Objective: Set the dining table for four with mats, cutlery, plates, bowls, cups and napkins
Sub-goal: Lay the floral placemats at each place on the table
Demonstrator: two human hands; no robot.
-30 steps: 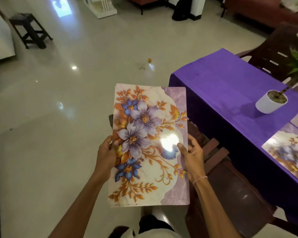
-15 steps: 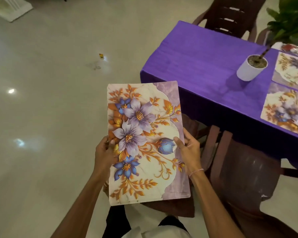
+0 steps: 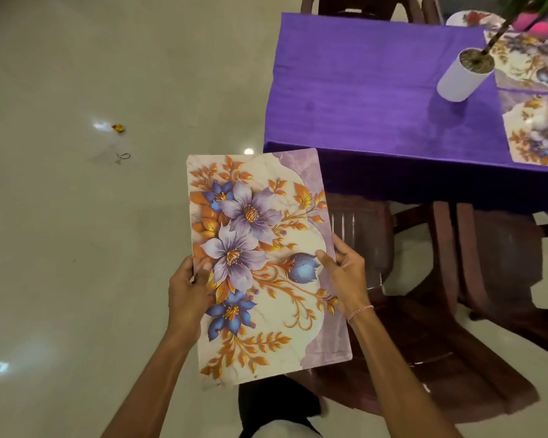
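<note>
Here the floral mat [image 3: 266, 263] is off the worktop [image 3: 361, 90], held face up in the air over the floor and a dark chair [image 3: 402, 254], its far corner near the worktop's purple-clothed edge. The left hand [image 3: 187, 289] pinches the mat's left long edge, thumb on the print. The right hand [image 3: 345, 276] pinches the right edge likewise. A second mat [image 3: 538, 134] lies on the worktop near a white plant pot [image 3: 456, 80].

Cream mat [image 3: 266, 267] with purple-orange flowers, purple tablecloth [image 3: 361, 90], white pot [image 3: 456, 80]
</note>
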